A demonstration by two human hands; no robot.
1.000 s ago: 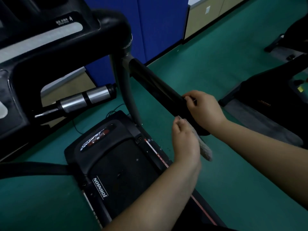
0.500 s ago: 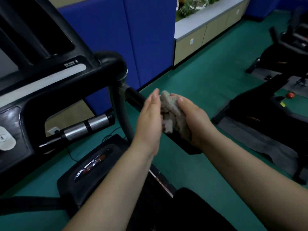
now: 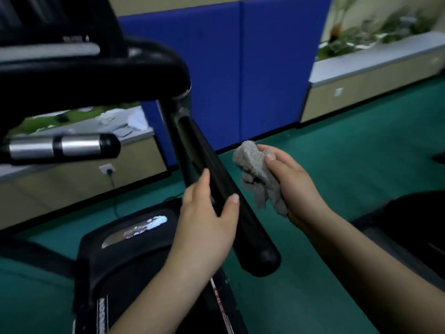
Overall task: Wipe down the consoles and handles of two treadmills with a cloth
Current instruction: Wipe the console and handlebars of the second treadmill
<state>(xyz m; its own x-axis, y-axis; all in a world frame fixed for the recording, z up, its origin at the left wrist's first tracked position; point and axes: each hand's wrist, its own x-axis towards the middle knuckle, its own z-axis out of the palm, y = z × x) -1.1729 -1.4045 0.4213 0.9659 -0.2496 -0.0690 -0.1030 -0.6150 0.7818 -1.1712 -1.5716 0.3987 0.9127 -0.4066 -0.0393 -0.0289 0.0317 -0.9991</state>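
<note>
**Cloth poised beside treadmill handle**

The treadmill (image 3: 130, 237) fills the left of the view, its black console (image 3: 84, 68) looming at the top and its handle (image 3: 250, 232) slanting down toward the person. The left hand (image 3: 207, 220) is released, fingers (image 3: 204, 179) straight, with thumb and forefinger either side of the handle. The right hand (image 3: 293, 189) grasps the bunched grey cloth (image 3: 257, 179) just right of the handle, apparently clear of it. The loose wad could slip and drop to the green floor (image 3: 349, 177). Kept bunched, it might also skim only the handle's top, missing the underside and capped free end. The left hand covers part of the handle and would block a full stroke. Behind stand a blue partition (image 3: 240, 68), a low cabinet (image 3: 361, 92), a silver-banded grip bar (image 3: 62, 148) and a wall socket (image 3: 107, 169).
</note>
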